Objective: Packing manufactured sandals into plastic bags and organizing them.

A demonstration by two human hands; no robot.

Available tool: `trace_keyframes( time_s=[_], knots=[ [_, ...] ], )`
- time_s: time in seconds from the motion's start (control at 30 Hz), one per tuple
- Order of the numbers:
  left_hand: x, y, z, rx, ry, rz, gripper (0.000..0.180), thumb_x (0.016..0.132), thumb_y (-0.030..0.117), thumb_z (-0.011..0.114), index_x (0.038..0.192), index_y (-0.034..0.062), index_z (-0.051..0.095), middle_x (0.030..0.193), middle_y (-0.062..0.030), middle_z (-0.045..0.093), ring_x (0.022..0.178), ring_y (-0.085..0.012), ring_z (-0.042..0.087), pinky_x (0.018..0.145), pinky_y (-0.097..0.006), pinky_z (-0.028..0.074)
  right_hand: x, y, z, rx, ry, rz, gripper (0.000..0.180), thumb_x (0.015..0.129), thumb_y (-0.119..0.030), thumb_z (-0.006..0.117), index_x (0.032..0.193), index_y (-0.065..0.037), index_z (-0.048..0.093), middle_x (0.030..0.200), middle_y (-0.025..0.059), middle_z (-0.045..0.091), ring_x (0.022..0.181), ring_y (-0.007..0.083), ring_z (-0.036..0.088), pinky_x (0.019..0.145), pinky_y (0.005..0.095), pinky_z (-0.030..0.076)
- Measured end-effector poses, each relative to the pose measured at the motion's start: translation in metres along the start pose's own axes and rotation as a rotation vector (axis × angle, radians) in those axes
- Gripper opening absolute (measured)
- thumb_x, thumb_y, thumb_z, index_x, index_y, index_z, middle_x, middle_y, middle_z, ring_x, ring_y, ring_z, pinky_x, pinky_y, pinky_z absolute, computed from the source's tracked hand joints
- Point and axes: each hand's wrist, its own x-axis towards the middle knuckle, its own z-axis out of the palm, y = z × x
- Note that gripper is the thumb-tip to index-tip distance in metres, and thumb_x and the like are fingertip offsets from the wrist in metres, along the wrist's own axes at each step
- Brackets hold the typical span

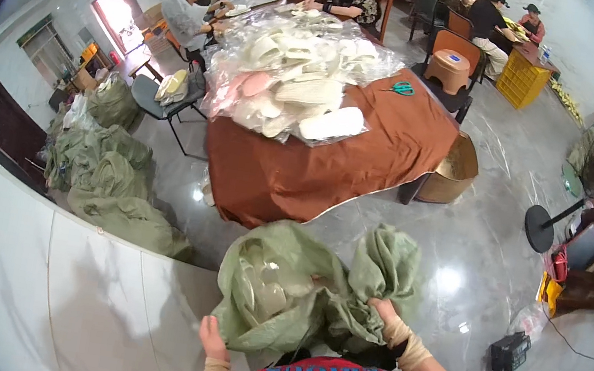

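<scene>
The surface (299, 170), draped in brown cloth, carried a heap of pale insoles in clear bags (293, 81). Just below it hung the green woven sack (296, 293), part filled and held open against the person's chest. The right hand (384, 314) gripped its bunched mouth; the left hand (211, 338) clutched the lower edge. Keeping both grips firm and the mouth upward seemed wise, lest the contents spill.

Green woven sack (296, 293) matt, coarse; floor (489, 237) glossy stone; tablecloth (331, 160) matt cloth.
</scene>
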Motion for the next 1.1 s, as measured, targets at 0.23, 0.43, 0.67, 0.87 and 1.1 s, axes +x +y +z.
trace_keyframes(
  time_s=[0.23,0.43,0.67,0.87,1.1],
  knots=[
    [-0.055,0.04,0.11,0.01,0.045,0.024,0.021,0.093,0.016,0.045,0.078,0.0009,0.048,0.076,-0.0013,0.049,0.071,-0.0107,0.043,0.065,-0.028,0.038,0.05,-0.075,-0.066,-0.214,-0.087,-0.222,0.039,0.073,-0.014,0.058,0.107,0.004,0.059,0.101,0.009,0.064,0.093,0.0206,0.058,0.085,0.033,0.046],
    [-0.08,-0.003,0.16,-0.073,0.128,-0.034,0.023,0.093,0.017,0.047,0.078,0.0003,0.051,0.075,-0.0016,0.051,0.069,-0.0111,0.043,0.064,-0.029,0.038,0.105,-0.082,-0.152,-0.125,-0.034,-0.146,0.046,0.073,-0.024,0.064,0.103,0.01,0.058,0.1,0.0186,0.065,0.091,0.0293,0.062,0.08,0.0366,0.047],
    [-0.103,0.02,0.207,0.286,-0.137,0.017,0.024,0.091,0.017,0.047,0.076,-0.001,0.048,0.07,-0.0037,0.048,0.068,-0.0124,0.039,0.064,-0.031,0.037,0.157,-0.104,-0.232,-0.184,0.192,-0.305,0.049,0.072,-0.022,0.065,0.107,0.01,0.055,0.102,0.0149,0.062,0.09,0.025,0.059,0.081,0.0351,0.045],
    [-0.11,-0.035,0.215,0.415,-0.287,-0.025,0.025,0.088,0.021,0.05,0.083,-0.0029,0.051,0.073,-0.0194,0.052,0.066,-0.0268,0.044,0.066,-0.036,0.039,0.124,-0.167,-0.238,-0.038,0.181,-0.033,0.048,0.075,-0.026,0.061,0.113,0.004,0.055,0.105,0.0133,0.061,0.089,0.0272,0.058,0.079,0.0368,0.045],
    [-0.142,-0.05,0.277,0.409,-0.081,-0.045,0.023,0.087,0.02,0.053,0.085,-0.0034,0.052,0.079,-0.0238,0.055,0.071,-0.0383,0.048,0.067,-0.039,0.04,0.162,-0.165,-0.322,-0.889,0.134,-0.268,0.041,0.074,-0.032,0.06,0.1,0.0,0.063,0.102,0.0192,0.063,0.099,0.0311,0.059,0.083,0.0384,0.047]
  ],
)
